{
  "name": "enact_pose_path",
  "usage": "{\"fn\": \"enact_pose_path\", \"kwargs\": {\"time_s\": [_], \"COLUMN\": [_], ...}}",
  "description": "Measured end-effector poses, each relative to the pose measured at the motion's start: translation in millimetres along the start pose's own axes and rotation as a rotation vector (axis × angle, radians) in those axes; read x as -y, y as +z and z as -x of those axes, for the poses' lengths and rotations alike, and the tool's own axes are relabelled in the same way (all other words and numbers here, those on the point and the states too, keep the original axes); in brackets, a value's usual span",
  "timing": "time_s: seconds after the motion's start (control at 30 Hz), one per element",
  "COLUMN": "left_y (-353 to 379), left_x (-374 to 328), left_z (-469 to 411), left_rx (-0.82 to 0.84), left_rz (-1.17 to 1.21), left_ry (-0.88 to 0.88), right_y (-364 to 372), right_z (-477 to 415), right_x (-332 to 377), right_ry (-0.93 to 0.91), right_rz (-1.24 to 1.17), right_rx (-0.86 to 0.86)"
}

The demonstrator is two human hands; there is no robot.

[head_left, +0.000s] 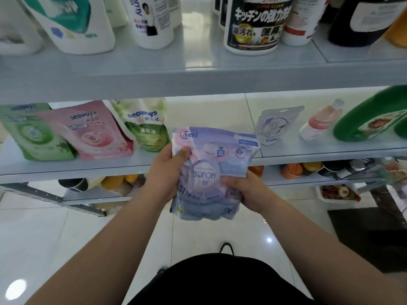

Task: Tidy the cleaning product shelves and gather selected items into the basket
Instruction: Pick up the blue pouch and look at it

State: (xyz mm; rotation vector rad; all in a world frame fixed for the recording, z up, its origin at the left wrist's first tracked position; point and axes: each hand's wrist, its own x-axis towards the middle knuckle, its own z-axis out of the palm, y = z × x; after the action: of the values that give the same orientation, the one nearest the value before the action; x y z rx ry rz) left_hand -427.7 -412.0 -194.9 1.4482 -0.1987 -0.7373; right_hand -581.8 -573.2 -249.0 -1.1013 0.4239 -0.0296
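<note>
Both the left hand [165,175] and right hand [246,190] have a curled grip on the purple pouch [210,166].

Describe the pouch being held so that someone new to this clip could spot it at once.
Start at the middle shelf of the grey rack. Just in front of its edge, the left hand and right hand hold a lilac-and-pink pouch. Unlike the green and pink seaways pouches standing on the shelf, it reads BOFON and is off the shelf.
</note>
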Motion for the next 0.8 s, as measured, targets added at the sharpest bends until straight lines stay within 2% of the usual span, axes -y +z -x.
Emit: {"fn": "enact_pose_path", "kwargs": {"time_s": [0.07, 0.1, 0.23, 0.3, 0.4, 0.47, 0.57, 0.63, 0.7, 0.8], "left_y": [-15.2, -24.1, -55.6, -61.8, -73.5, -82.2, -80.5, -69.8, -56.8, -46.1], "left_x": [-6.2, -8.0, -1.4, 6.9, 12.6, 13.8, 16.9, 27.6, 38.4, 47.1], "left_z": [9.3, 13.2, 38.8, 46.4, 50.8, 51.5, 65.2, 80.1, 101.0, 120.4], "left_rx": [-0.02, -0.019, 0.138, 0.138, 0.048, 0.054, 0.195, 0.209, 0.368, 0.641], "left_rz": [0.012, -0.059, -0.51, -0.577, -0.66, -0.523, 0.024, 0.272, 0.39, 0.352], "left_ry": [-0.018, -0.017, -0.123, -0.123, -0.116, -0.126, -0.246, -0.506, -0.734, -0.786], "right_y": [23.3, 33.8, 69.8, 87.0, 106.3, 109.3, 115.5, 122.8, 130.0, 136.9], "right_z": [3.8, 5.0, 9.7, 13.9, 25.4, 35.9, 50.3, 55.2, 60.4, 71.0], "right_x": [-6.3, -8.3, -9.9, -10.1, -10.1, -11.9, -13.7, -26.2, -43.5, -58.7], "right_ry": [-0.047, -0.06, -0.089, -0.096, -0.063, -0.022, -0.028, -0.005, 0.016, 0.008], "right_rz": [-0.098, -0.119, -0.181, -0.19, -0.211, -0.233, -0.266, -0.202, -0.168, -0.307], "right_rx": [-0.094, -0.152, -0.318, -0.32, -0.211, -0.16, -0.158, -0.183, -0.152, -0.051]}}
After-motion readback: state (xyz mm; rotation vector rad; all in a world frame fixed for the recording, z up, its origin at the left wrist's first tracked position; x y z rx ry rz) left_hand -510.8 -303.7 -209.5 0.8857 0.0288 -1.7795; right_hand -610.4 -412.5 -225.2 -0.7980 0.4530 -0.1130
